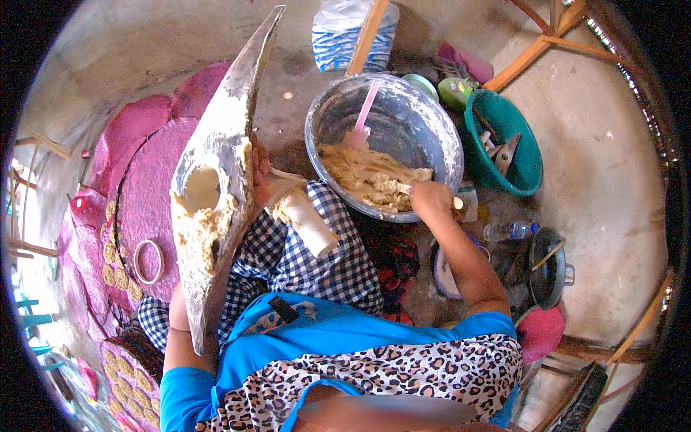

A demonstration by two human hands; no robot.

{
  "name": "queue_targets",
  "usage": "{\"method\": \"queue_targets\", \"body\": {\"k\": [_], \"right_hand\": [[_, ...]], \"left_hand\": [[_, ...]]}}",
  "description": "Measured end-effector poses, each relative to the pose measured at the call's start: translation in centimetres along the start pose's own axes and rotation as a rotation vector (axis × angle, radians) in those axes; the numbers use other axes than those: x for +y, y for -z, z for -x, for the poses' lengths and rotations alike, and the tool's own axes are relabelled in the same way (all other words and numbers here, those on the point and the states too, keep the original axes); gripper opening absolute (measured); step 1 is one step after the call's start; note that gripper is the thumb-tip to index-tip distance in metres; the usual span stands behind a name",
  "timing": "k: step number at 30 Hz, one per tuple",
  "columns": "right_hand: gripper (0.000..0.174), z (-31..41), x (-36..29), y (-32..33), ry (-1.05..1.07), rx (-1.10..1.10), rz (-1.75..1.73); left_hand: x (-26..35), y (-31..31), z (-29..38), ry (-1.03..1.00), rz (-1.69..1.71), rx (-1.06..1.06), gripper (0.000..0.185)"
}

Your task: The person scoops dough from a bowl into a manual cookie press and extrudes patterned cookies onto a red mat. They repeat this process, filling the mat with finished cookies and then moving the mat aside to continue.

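My left hand grips the underside of a long, pointed tool, apparently a hand dough press. It has a round opening in its middle, with pale dough smeared around the rim. Most of that hand is hidden by the tool. Beside it, a white cylinder, dough stuck at its upper end, lies above my checked-cloth lap. My right hand is shut on a light-coloured spoon or scraper at the near rim of a large grey basin. The utensil's front end is in the tan dough. A pink spatula stands in the dough.
Left, a large pink-covered round surface bears a pale ring and several dough discs. Right are a green tub with tools, a plastic bottle and a dark pan. A wooden post stands behind the basin.
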State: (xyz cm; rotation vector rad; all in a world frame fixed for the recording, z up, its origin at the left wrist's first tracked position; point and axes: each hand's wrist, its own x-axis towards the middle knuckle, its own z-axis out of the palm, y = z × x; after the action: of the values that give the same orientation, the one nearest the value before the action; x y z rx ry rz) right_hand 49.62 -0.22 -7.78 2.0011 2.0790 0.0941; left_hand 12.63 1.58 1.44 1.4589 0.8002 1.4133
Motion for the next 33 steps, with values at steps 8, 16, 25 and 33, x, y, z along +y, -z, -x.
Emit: {"method": "queue_targets", "body": {"k": [8, 16, 25, 33], "right_hand": [[0.021, 2.5, -0.6, 1.4, -0.014, 0.048, -0.168], [0.023, 6.4, 1.7, 10.7, -0.094, 0.187, -0.532], [0.037, 6.5, -5.4, 19.3, 0.516, 0.677, -1.035], [0.046, 3.0, -14.7, 23.1, 0.76, 1.279, -0.555]], "left_hand": [[-10.5, 7.6, 0.7, 0.091, -0.548, -0.131, 0.024], [0.5, 4.5, -0.5, 0.086, 0.364, 0.049, 0.049], [11.2, -0.4, -0.6, -0.027, -0.148, -0.212, 0.052], [15.7, 5.2, 2.1, 0.47, 0.129, -0.041, 0.054]]}}
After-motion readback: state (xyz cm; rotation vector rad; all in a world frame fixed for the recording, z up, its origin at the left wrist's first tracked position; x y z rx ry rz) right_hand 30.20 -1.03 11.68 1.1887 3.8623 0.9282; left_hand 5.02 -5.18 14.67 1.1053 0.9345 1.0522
